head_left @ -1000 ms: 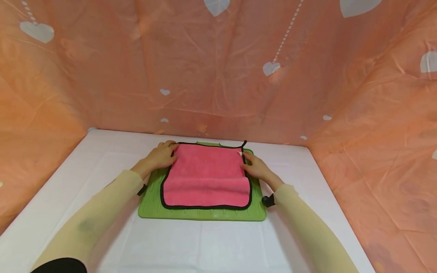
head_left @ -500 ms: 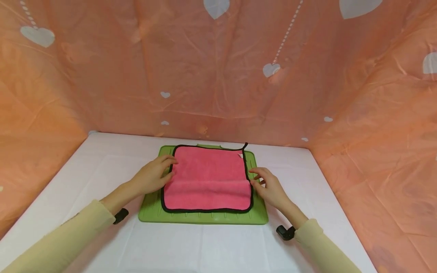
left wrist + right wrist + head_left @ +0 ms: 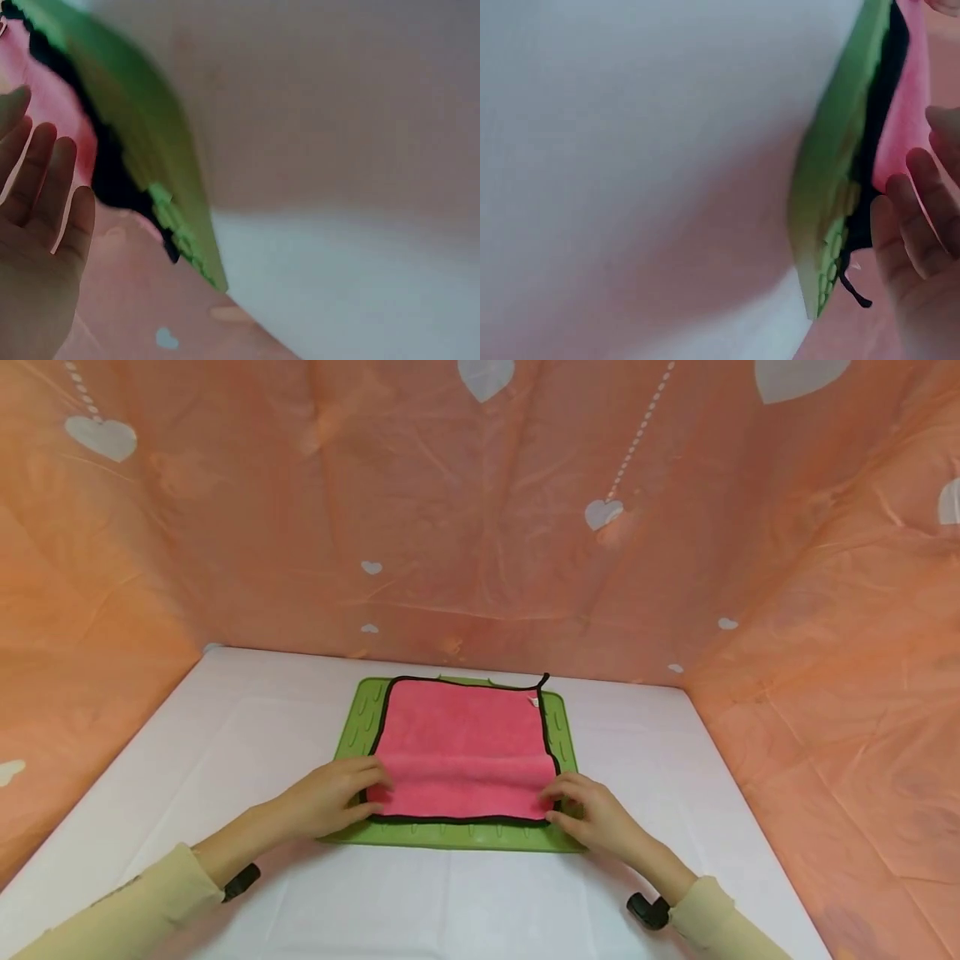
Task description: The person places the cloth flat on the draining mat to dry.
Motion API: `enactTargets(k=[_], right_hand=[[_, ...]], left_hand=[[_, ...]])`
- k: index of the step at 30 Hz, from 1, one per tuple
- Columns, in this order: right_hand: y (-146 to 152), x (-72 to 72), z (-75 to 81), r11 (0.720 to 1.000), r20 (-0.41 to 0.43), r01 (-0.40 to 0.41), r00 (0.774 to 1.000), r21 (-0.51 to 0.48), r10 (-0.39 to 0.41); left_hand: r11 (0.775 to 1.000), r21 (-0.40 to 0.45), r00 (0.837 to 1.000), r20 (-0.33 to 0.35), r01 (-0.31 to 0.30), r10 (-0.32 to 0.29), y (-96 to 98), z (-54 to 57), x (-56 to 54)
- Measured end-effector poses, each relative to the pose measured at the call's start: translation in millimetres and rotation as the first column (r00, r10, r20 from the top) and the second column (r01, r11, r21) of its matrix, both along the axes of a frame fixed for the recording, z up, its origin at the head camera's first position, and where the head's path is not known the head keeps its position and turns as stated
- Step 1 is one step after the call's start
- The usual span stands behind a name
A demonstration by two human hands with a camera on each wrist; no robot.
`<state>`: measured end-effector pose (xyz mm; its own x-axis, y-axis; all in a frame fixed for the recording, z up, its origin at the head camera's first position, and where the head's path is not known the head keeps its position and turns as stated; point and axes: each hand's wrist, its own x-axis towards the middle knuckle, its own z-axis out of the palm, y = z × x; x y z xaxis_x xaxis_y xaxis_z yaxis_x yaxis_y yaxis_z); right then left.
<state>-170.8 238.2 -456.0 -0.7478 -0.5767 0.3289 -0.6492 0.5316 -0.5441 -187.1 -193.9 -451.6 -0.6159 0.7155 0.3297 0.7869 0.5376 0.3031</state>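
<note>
Left hand (image 3: 330,797) is laid at the near left corner of the pink cloth (image 3: 465,747), fingers fairly straight, tips touching the black-bound edge; whether the edge is pinched cannot be told. Right hand (image 3: 592,814) is set at the near right corner of the cloth, fingers loosely bent over the hem; a firm grasp cannot be confirmed there either. The cloth is spread flat on a green mat (image 3: 360,727), with a shallow fold line running across its nearer part and a small black loop (image 3: 543,678) at its far right corner.

From the left wrist view, blurred, only an open palm with straight fingers (image 3: 37,225) is seen beside the cloth's dark edge (image 3: 105,172) and the mat's ribbed rim (image 3: 172,217); the cloth's whole outline is not given there. From the right wrist view, also blurred, the mat is seen edge-on (image 3: 832,225), its raised bumps made out, with the loop (image 3: 855,292) hanging past the far corner and fingertips (image 3: 907,225) close against the cloth's pink face (image 3: 904,112). Neither detail of thickness is offered by the head view.

The mat is placed on a white table (image 3: 225,735), centred toward its far side. Behind and to both sides of the mat, an orange sheet (image 3: 450,527) printed with white hearts is hung as walls. Pale yellow sleeves (image 3: 135,906) are worn.
</note>
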Motion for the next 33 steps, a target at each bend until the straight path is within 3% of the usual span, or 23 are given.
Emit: enactTargets(k=[6,11,20,33], right_hand=[[-6,-1.5,-1.5,0.990,0.056,-0.008,0.998,0.139,0.000],[-10,-3.0,-1.6,0.982,0.090,-0.024,0.996,0.188,0.007],[-10,-4.7,-4.4,0.973,0.030,-0.043,0.999,0.226,0.037],[-12,-2.6,-4.4,0.961,-0.002,-0.014,1.000,0.275,0.015]], left_hand=[[0.999,-0.043,1.000,-0.002,0.009,-0.009,3.0,-11.2,-2.1],[0.999,-0.034,0.999,0.008,0.034,-0.034,5.1,-13.5,-3.9],[0.998,-0.017,0.998,-0.004,0.060,-0.060,6.7,-13.1,-2.9],[1.000,0.000,0.999,0.017,0.027,-0.027,9.3,-12.8,-2.4]])
